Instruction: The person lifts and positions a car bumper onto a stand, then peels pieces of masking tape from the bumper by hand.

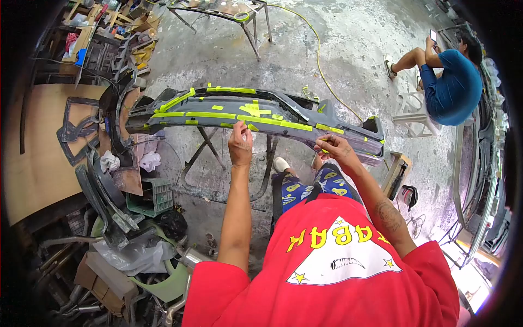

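A long dark grey car bumper (289, 129) lies across a stand in front of me, with strips of yellow-green masking tape (211, 115) along its edges and face. My left hand (240, 145) is closed in a pinch at the bumper's near edge, close to a short tape piece; what its fingers hold is too small to make out. Farther right, my right hand (336, 148) is closed at the near edge, with a bit of yellow-green tape (325, 151) at its fingertips.
A metal stand (204, 150) supports the bumper. Another metal frame with a tape roll (241, 16) is beyond. A yellow hose (318, 52) crosses the floor. A seated person (452, 87) is at right. A green crate (155, 197) and car parts crowd the left.
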The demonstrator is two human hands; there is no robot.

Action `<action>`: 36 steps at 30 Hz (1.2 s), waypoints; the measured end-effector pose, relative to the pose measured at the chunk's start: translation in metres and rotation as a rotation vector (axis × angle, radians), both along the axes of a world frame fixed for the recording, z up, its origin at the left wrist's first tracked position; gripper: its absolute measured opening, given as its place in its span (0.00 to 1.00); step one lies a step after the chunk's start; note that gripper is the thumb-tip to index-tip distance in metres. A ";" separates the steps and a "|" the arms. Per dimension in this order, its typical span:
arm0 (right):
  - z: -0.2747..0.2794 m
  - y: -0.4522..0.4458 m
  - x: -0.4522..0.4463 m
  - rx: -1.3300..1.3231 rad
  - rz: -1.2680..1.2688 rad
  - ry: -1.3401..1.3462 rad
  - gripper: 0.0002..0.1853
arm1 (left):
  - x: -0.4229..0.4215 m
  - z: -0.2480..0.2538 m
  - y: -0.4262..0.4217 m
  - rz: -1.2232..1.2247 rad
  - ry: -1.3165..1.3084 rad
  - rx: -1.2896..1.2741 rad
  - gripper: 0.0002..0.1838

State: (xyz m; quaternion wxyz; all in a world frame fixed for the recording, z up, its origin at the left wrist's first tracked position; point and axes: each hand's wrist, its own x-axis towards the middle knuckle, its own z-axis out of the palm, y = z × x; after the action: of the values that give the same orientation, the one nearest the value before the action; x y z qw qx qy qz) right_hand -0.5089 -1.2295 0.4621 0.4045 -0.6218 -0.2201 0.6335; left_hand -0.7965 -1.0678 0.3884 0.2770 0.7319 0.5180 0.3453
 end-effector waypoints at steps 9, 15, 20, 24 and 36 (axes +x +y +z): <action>-0.001 -0.003 0.002 0.020 0.003 0.025 0.21 | 0.009 0.007 0.011 -0.050 0.233 0.054 0.21; 0.006 -0.004 0.003 -0.003 -0.005 0.009 0.20 | 0.014 0.004 0.013 -0.017 0.219 -0.008 0.14; 0.004 -0.007 0.005 0.016 -0.017 0.028 0.21 | 0.012 -0.010 0.015 0.002 0.051 -0.065 0.13; 0.005 -0.008 0.005 0.005 -0.015 0.018 0.21 | 0.011 -0.007 0.009 -0.039 -0.122 -0.158 0.12; 0.005 -0.011 0.001 0.003 -0.016 0.037 0.21 | 0.004 0.004 -0.008 0.065 -0.231 -0.077 0.12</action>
State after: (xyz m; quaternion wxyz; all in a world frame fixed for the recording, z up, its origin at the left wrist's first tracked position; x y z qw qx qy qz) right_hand -0.5075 -1.2400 0.4673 0.4146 -0.6112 -0.2084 0.6412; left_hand -0.7930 -1.0763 0.3928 0.3515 0.6589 0.5187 0.4162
